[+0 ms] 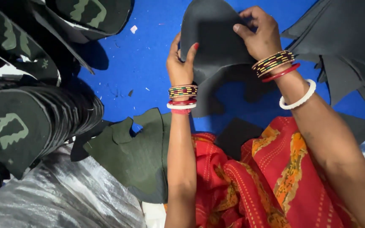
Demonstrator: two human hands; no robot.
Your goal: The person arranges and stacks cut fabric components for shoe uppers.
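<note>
Foam sheet (212, 33), dark grey and cut to a curved shape, was up between both hands over the blue floor covering (144, 63). My left hand (181, 63) pinched its left edge, thumb in front; my right hand (259, 33) was closed on the upper right edge, thumb pressed on the face. It drooped below the grip, so I judged it light, soft and floppy (not slippery, by its matte look), best held at two edges. More cut pieces (136, 156) lay beside my red patterned cloth (250, 181), printed stacks (26, 122) further left.
</note>
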